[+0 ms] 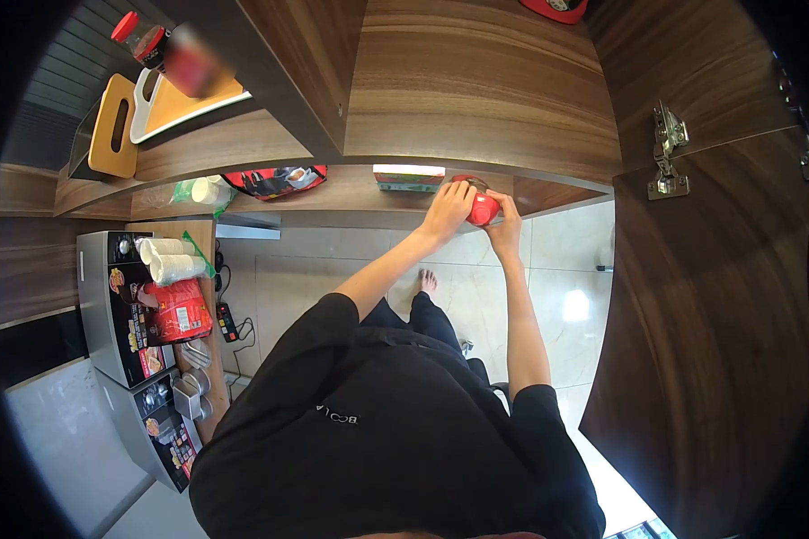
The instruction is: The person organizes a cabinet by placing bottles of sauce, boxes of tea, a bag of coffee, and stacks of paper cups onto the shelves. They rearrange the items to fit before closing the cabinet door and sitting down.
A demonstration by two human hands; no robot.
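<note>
My left hand (449,212) and my right hand (505,226) are both closed around a red-topped container (484,210) at the lower shelf's front edge. The round red top faces up towards me, with the left fingers over its near-left side and the right fingers along its right side. A dark brownish part shows behind it; the rest is hidden by the hands. Just left of the hands, a white and green box (409,177) stands on the lower shelf (351,193).
An open cabinet door (701,314) hangs on the right. Left on the shelves are a red-capped bottle (139,38), a tray (166,106) and a red and black package (283,181). Paper cups (178,268) and a red bag (180,310) sit atop boxed appliances (126,305).
</note>
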